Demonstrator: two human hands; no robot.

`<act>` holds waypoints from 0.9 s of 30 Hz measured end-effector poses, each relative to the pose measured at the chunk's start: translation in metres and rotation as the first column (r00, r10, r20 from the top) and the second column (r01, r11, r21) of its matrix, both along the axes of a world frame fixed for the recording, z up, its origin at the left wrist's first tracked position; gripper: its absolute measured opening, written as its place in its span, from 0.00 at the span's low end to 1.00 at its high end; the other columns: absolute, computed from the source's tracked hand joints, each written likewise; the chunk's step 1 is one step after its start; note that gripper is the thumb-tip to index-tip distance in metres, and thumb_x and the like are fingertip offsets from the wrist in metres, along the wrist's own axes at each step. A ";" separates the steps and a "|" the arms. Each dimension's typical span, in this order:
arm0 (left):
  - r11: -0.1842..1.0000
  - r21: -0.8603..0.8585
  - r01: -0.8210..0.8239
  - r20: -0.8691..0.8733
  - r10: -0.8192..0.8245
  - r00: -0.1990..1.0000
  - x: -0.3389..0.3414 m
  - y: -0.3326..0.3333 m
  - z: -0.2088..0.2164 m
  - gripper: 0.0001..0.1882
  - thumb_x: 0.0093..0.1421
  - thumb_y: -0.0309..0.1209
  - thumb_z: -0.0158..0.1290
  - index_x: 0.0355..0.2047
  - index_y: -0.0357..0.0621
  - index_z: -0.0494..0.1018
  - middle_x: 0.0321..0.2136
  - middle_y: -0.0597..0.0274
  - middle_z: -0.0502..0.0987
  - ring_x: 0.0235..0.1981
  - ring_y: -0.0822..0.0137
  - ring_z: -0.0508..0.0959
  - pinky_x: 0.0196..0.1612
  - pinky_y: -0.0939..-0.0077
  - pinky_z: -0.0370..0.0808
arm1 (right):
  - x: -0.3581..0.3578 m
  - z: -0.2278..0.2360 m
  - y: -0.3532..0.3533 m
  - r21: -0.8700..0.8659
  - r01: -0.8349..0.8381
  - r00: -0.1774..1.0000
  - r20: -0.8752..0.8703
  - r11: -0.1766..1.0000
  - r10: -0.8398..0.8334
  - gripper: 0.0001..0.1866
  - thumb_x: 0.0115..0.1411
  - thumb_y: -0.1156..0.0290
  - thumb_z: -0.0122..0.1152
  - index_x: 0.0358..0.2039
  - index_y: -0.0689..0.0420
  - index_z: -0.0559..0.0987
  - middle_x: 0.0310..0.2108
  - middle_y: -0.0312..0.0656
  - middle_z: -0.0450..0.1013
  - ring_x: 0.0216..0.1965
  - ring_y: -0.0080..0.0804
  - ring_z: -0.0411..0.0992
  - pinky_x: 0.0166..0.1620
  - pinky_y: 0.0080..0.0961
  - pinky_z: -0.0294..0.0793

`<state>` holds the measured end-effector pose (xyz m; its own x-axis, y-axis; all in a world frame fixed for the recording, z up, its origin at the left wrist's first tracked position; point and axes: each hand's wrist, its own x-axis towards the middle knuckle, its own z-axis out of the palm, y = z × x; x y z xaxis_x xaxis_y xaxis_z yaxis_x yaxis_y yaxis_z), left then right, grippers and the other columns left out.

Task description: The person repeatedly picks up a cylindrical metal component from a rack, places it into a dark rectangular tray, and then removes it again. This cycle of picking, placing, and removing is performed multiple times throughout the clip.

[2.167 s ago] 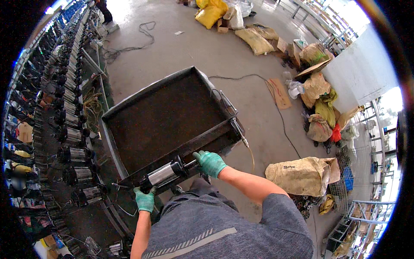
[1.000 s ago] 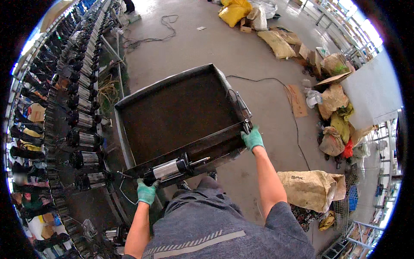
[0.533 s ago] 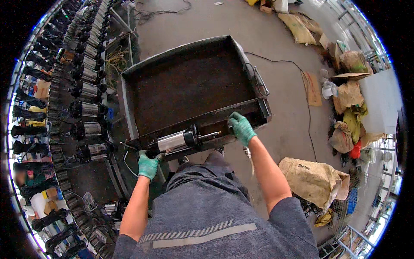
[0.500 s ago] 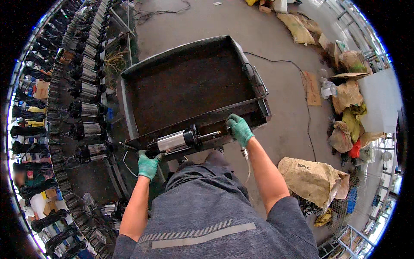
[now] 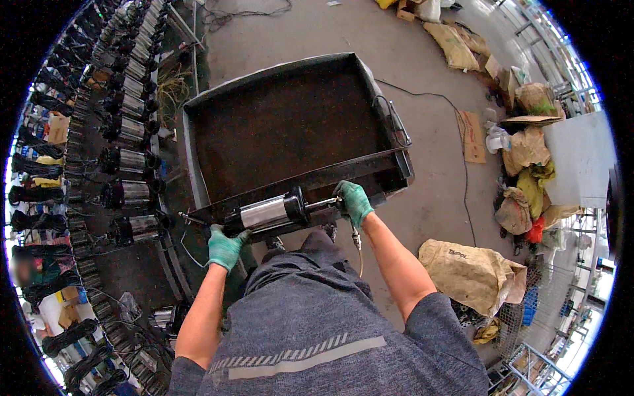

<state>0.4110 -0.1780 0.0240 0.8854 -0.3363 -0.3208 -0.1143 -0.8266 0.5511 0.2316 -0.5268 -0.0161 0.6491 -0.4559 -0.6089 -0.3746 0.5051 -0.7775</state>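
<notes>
A cylindrical pump motor (image 5: 265,214) with a shiny steel body and black ends lies along the near edge of a dark metal tank (image 5: 187,142). My left hand (image 5: 226,247), in a green glove, grips its black left end, thumb on top. From its right end sticks a thin metal shaft (image 5: 321,204). My right hand (image 5: 355,201), also gloved in green, is closed at the shaft's tip round the fitting of a pale hose (image 5: 358,244), which hangs down below. Its fingers mostly hide the fitting and where it meets the shaft.
Rows of similar motors (image 5: 132,191) with coiled black cables stand on racks at the left. A black cable (image 5: 456,109) runs over the floor right of the tank. A tan sack (image 5: 465,274) lies at the near right, with more sacks (image 5: 528,148) farther off.
My right hand has moved left, bringing the hose fitting from just off the shaft's tip onto it. My left hand stays on the motor's left end.
</notes>
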 end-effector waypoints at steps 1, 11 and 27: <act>1.000 0.010 0.000 0.007 0.000 1.000 0.001 -0.001 0.001 0.42 0.46 0.49 0.76 0.49 0.32 0.68 0.43 0.41 0.82 0.45 0.48 0.82 0.49 0.60 0.78 | 0.000 -0.003 0.001 -0.027 0.005 1.000 -0.012 1.000 -0.005 0.10 0.62 0.67 0.49 0.26 0.50 0.77 0.18 0.33 0.67 0.15 0.23 0.63 0.18 0.23 0.57; 0.999 0.042 -0.014 -0.017 0.015 1.000 -0.002 -0.009 0.016 0.43 0.46 0.49 0.75 0.51 0.32 0.67 0.43 0.41 0.82 0.45 0.47 0.82 0.49 0.59 0.78 | 0.001 0.012 0.005 0.084 0.080 0.995 -0.061 0.993 -0.075 0.12 0.66 0.66 0.48 0.28 0.54 0.78 0.23 0.33 0.67 0.21 0.25 0.67 0.26 0.27 0.70; 0.993 -0.116 -0.019 0.025 0.022 0.999 -0.008 -0.008 0.002 0.43 0.46 0.47 0.76 0.53 0.32 0.67 0.43 0.46 0.81 0.44 0.51 0.81 0.51 0.62 0.76 | -0.054 0.017 -0.179 -0.599 -0.732 0.592 -0.795 0.325 -0.131 0.16 0.67 0.66 0.47 0.46 0.62 0.77 0.41 0.63 0.79 0.44 0.62 0.78 0.46 0.54 0.78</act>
